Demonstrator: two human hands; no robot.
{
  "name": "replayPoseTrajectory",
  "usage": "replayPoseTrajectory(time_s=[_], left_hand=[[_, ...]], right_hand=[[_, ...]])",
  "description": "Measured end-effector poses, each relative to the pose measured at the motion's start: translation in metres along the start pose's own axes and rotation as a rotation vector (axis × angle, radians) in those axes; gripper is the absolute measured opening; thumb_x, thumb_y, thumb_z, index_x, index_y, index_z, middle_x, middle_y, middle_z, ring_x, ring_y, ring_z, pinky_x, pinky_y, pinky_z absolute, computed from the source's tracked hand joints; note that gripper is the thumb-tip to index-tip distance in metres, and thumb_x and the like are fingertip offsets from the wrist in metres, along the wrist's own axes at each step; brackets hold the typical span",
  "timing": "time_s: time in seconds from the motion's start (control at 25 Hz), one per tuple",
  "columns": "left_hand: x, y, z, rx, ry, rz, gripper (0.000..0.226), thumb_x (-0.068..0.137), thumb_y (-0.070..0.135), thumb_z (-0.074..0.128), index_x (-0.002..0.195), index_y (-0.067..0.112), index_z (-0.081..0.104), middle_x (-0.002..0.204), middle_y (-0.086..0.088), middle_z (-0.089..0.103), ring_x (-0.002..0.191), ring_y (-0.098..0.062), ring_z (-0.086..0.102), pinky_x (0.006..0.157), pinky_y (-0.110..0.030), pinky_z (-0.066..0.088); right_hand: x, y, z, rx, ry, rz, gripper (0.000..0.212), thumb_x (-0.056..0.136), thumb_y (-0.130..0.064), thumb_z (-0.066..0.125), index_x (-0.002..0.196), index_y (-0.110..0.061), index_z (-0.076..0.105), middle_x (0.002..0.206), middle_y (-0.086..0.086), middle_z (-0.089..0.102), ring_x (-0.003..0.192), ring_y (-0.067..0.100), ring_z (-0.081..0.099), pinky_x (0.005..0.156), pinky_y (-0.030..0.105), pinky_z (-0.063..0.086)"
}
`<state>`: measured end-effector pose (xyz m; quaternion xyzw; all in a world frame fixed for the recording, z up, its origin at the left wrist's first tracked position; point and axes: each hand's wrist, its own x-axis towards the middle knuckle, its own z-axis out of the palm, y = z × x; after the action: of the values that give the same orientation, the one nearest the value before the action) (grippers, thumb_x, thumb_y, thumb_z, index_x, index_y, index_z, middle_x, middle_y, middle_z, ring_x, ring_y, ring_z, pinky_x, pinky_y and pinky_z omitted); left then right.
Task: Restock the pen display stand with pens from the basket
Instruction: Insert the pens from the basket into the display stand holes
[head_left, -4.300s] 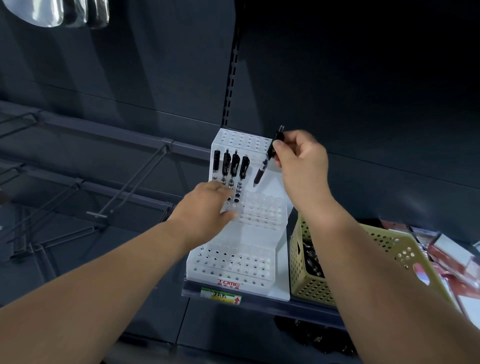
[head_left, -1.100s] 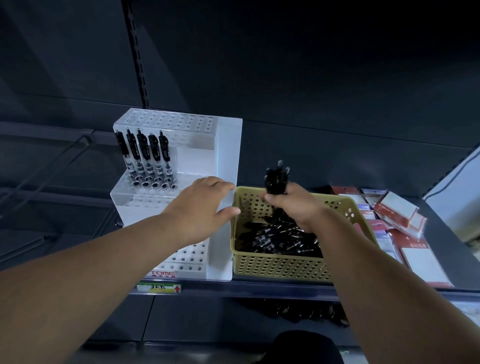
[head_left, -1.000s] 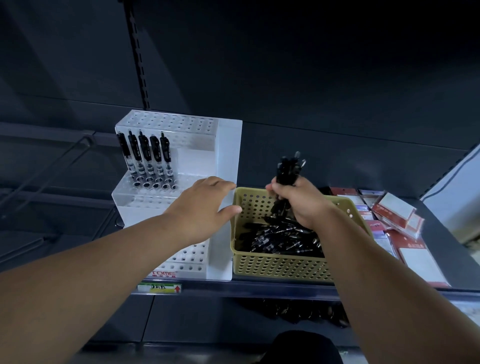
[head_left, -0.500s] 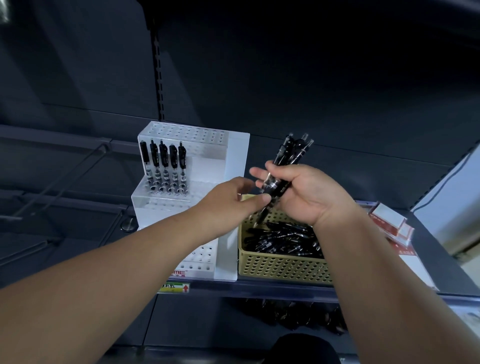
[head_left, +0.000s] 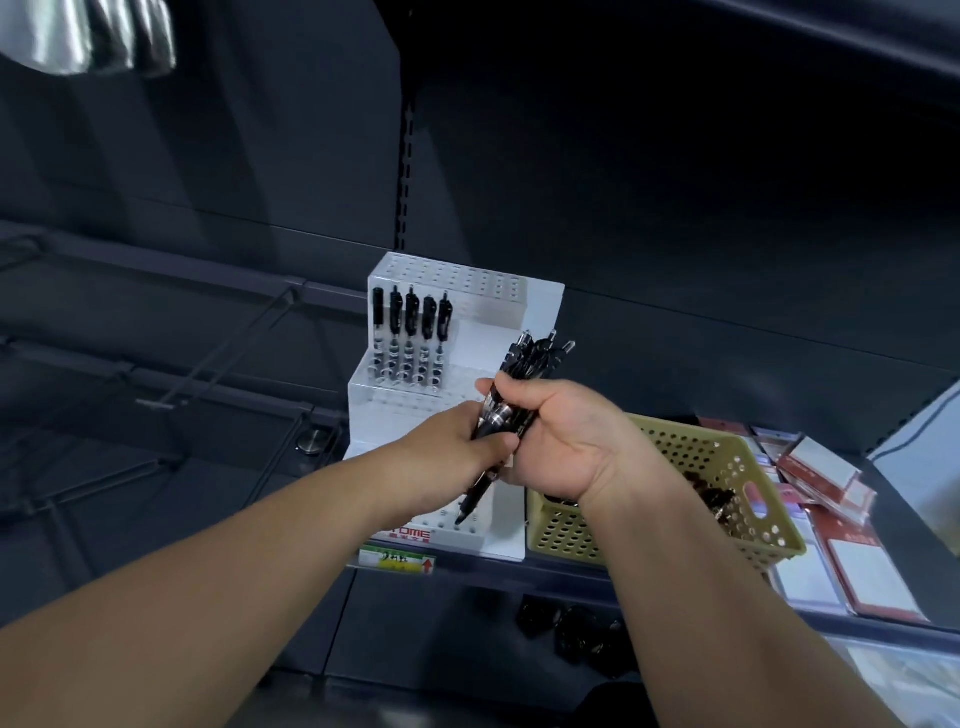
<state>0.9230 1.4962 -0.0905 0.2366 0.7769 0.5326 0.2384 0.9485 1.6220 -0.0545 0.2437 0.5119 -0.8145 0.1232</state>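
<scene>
A white tiered pen display stand stands on the shelf, with several black pens upright in its upper row. In front of the stand, my right hand grips a bundle of black pens, tips pointing down-left. My left hand meets it from the left, its fingers curled round the lower part of the same bundle. The yellow perforated basket sits right of the stand, partly hidden by my right forearm; a few dark pens show inside.
Red-and-white packets lie on the shelf right of the basket. Bare wire hooks jut from the dark back panel at left. A price label sits on the shelf edge. Dark items lie on the shelf below.
My right hand lifted a bundle of pens out of the basket and brought it left in front of the stand. My left hand left the stand and took hold of the bundle.
</scene>
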Motion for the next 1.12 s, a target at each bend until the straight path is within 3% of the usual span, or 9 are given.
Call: replayPoseTrajectory(time_s=[0.08,0.2,0.36,0.56,0.72,0.8,0.92,1.04,1.12], left_hand=[[-0.002,-0.007,-0.008,-0.034,0.028,-0.004,0.007,0.097,0.023,0.050,0.101,0.017,0.052,0.091,-0.007,0.065,0.082,-0.018,0.060,0.071,-0.031,0.046],[-0.006,-0.013,-0.019,-0.093,0.053,-0.015,0.006,0.098,0.017,0.049,0.104,0.014,0.050,0.087,-0.008,0.065,0.076,-0.015,0.062,0.069,-0.031,0.048],[-0.010,-0.019,-0.033,-0.143,0.115,-0.044,0.007,0.096,0.018,0.052,0.104,0.017,0.051,0.089,-0.002,0.065,0.071,-0.011,0.061,0.060,-0.023,0.047],[-0.006,-0.028,-0.047,-0.139,0.201,-0.038,0.012,0.094,0.021,0.057,0.105,0.018,0.052,0.088,0.002,0.062,0.071,-0.008,0.061,0.059,-0.022,0.045],[-0.002,-0.029,-0.048,-0.184,0.197,-0.054,0.011,0.096,0.023,0.054,0.105,0.018,0.051,0.092,-0.001,0.063,0.075,-0.010,0.063,0.056,-0.021,0.047],[0.001,-0.031,-0.052,-0.308,0.201,-0.071,0.014,0.097,0.020,0.053,0.108,0.013,0.051,0.095,-0.006,0.064,0.082,-0.017,0.066,0.068,-0.030,0.055],[0.003,-0.034,-0.064,-0.393,0.267,-0.097,0.009,0.097,0.018,0.054,0.105,0.014,0.052,0.091,-0.006,0.062,0.081,-0.018,0.065,0.079,-0.039,0.057],[0.001,-0.033,-0.073,-0.368,0.317,-0.106,0.004,0.096,0.019,0.054,0.100,0.019,0.052,0.083,-0.004,0.057,0.071,-0.015,0.060,0.066,-0.031,0.057],[0.002,-0.033,-0.076,-0.314,0.328,-0.102,0.004,0.097,0.021,0.054,0.100,0.021,0.052,0.081,-0.003,0.057,0.067,-0.014,0.056,0.057,-0.025,0.050]], right_hand=[[0.004,0.005,0.009,0.037,-0.025,0.001,0.028,0.099,-0.026,0.049,0.079,-0.007,0.058,0.077,0.013,0.062,0.076,0.027,0.057,0.080,0.037,0.037],[0.011,0.012,0.020,0.076,-0.087,-0.023,0.037,0.100,-0.034,0.043,0.082,-0.005,0.058,0.082,0.017,0.064,0.078,0.029,0.057,0.072,0.036,0.034],[0.022,0.018,0.024,0.040,0.010,-0.123,0.035,0.087,-0.044,0.063,0.098,-0.011,0.065,0.102,0.011,0.069,0.095,0.026,0.063,0.078,0.036,0.046],[0.025,0.024,0.028,-0.202,0.130,-0.257,0.003,0.092,-0.020,0.065,0.092,-0.017,0.065,0.091,0.003,0.070,0.077,0.014,0.063,0.067,0.027,0.049],[0.030,0.025,0.035,-0.297,0.212,-0.333,0.005,0.096,-0.017,0.060,0.096,-0.017,0.065,0.093,0.005,0.067,0.073,0.013,0.063,0.068,0.025,0.054],[0.031,0.018,0.035,-0.279,0.255,-0.367,0.011,0.097,-0.011,0.057,0.104,-0.014,0.064,0.096,0.006,0.068,0.078,0.015,0.064,0.074,0.026,0.057],[0.032,-0.004,0.030,-0.300,0.380,-0.526,0.025,0.094,-0.007,0.061,0.117,-0.014,0.058,0.102,0.007,0.070,0.086,0.017,0.068,0.080,0.028,0.059],[0.039,-0.030,0.029,-0.375,0.455,-0.794,0.017,0.092,-0.008,0.063,0.108,-0.011,0.062,0.097,0.005,0.070,0.082,0.011,0.066,0.069,0.019,0.057],[0.052,-0.042,0.031,-0.479,0.471,-0.911,0.010,0.092,-0.012,0.062,0.099,-0.019,0.064,0.092,0.001,0.070,0.078,0.009,0.067,0.068,0.021,0.056]])
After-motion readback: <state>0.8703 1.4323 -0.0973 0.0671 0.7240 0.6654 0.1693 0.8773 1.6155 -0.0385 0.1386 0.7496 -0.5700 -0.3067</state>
